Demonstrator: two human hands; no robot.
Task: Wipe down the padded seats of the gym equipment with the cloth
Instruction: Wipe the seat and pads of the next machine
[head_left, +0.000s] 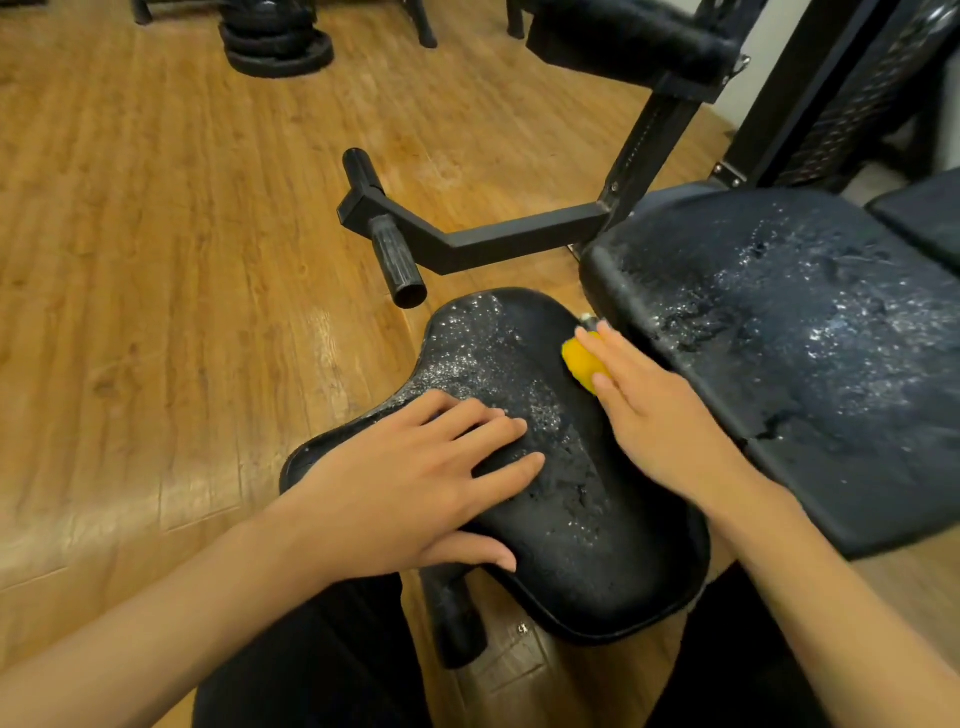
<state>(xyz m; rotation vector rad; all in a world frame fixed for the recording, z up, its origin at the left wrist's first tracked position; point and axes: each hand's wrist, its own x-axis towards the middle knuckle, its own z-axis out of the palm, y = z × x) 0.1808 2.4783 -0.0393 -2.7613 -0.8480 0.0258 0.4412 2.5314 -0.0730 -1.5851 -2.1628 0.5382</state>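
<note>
Bracing nearest: left hand (410, 483) flat, fingers spread and straight, gripping nothing, on small black cracked padded seat (597, 561). Right hand (660, 415) also unclenched, straight fingers pressing small soft yellow cloth (579, 361), which peeks out beneath fingertips. Cloth likely light, limp, bunches easily; best pinned under palm. Beyond fingertips: larger black flaking padded seat (805, 338). Count: one cloth, two seats.

Left grip (415, 483) flat and splayed, palm down; right grip (660, 415) flat, palm down.
</note>
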